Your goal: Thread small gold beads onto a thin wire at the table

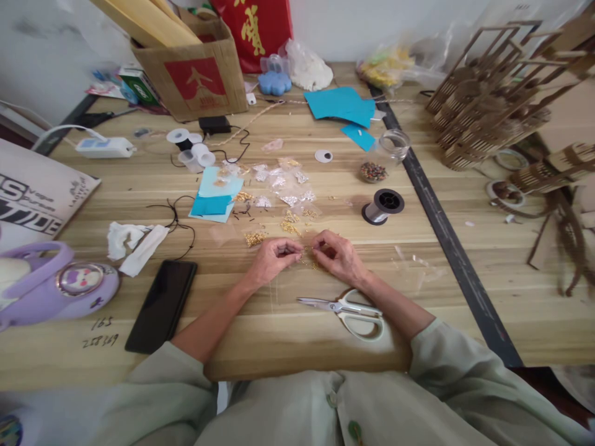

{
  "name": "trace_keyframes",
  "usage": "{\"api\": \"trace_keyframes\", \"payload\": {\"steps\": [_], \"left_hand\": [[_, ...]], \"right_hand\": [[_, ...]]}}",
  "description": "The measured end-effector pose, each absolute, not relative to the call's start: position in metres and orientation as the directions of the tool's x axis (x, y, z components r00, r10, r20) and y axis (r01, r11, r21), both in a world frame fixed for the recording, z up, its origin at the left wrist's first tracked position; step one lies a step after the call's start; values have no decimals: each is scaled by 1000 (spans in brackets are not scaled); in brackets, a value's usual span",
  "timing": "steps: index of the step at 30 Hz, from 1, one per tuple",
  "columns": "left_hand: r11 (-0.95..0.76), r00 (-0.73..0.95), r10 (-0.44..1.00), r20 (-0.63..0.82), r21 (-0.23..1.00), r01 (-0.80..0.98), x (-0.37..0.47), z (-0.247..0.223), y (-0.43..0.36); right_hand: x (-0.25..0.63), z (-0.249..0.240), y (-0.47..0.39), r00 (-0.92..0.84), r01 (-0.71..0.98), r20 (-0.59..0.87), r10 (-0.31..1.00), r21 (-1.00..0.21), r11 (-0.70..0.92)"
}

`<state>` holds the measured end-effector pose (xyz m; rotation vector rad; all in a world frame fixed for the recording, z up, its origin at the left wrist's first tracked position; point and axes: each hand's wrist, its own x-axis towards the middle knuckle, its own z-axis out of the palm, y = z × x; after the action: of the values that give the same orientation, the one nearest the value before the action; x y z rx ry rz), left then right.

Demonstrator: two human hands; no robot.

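My left hand (277,259) and my right hand (339,255) meet over the table, fingertips pinched and close together. Between them runs a fine strand with tiny gold beads (307,260), held from both sides; its detail is too small to make out. Pale thread ends (274,294) hang below my left hand. Just beyond the fingers lie small heaps of gold beads (254,238) and more gold pieces (290,227). White-handled scissors (360,313) rest by my right forearm, blades pointing left. A spool of fine thread or wire (383,206) stands to the right.
Small plastic bags (283,179) and blue cards (214,195) lie farther back. At left are a black phone (161,305), crumpled tissue (139,241) and a purple bottle (69,285). A jar of mixed beads (374,171) and bamboo frames (493,105) stand at right.
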<state>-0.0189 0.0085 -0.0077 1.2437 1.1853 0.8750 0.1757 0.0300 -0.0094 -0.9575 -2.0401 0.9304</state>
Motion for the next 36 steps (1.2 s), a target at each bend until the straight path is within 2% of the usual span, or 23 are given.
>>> {"api": "trace_keyframes", "payload": {"steps": [5,12,14,18,23,29,36], "left_hand": [[148,222,960,-170,983,112,-19,-7,8],[111,225,964,-140,985,134,-19,-6,8],[105,224,965,-135,985,137,-19,-6,8],[119,225,963,-147,984,133,-19,-7,7],[108,245,960,-134,987,115,-19,-7,8],[95,250,961,-116,991,97,-18,-8,8],[89,253,961,-115,989,115,-18,-9,8]], "right_hand": [[176,-8,31,-539,391,315,781,-728,563],[173,-9,31,-619,575,217,755,-529,624],[173,-8,31,-622,590,205,755,-511,625],[175,-4,32,-617,540,202,761,-595,595],[176,-1,29,-614,399,235,754,-731,553],[172,-3,25,-631,294,281,724,-776,557],[170,-1,26,-609,278,282,742,-800,532]]}}
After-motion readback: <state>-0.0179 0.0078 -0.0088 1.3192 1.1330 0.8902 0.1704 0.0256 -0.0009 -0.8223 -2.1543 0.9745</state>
